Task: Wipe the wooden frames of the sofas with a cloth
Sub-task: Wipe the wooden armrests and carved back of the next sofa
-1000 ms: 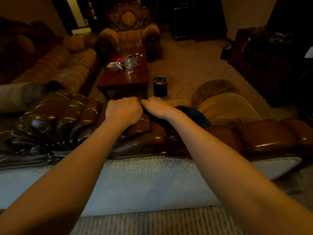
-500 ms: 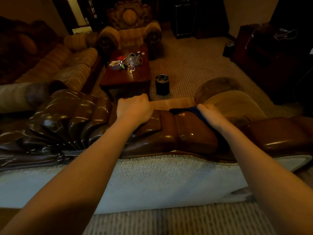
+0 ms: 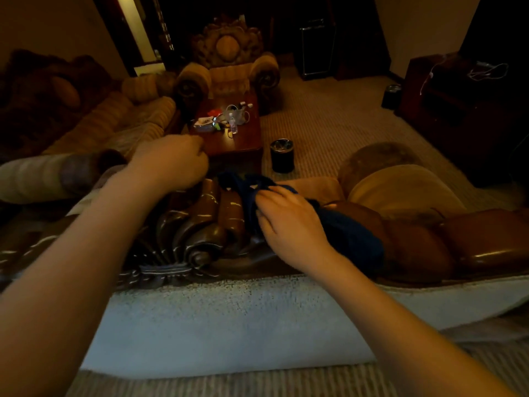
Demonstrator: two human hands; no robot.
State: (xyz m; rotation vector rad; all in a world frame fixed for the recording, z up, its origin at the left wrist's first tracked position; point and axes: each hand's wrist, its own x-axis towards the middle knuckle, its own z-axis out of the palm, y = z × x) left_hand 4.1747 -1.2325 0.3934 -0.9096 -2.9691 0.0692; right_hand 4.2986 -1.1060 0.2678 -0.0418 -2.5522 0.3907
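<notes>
Home living room, dim warm light. Carved wooden sofa frame [image 3: 200, 224] across lower centre; striped long sofa [image 3: 114, 121] at left; ornate armchair [image 3: 229, 70] top centre; cluttered coffee table [image 3: 246, 138] mid-frame; carpet [image 3: 329, 124] at right; dark cabinet [image 3: 458, 110] with cables upper right.

Dim warm light, deep shadow at the far corners, glare streaks on the carved wood [image 3: 200, 224], wide-angle bending.
</notes>
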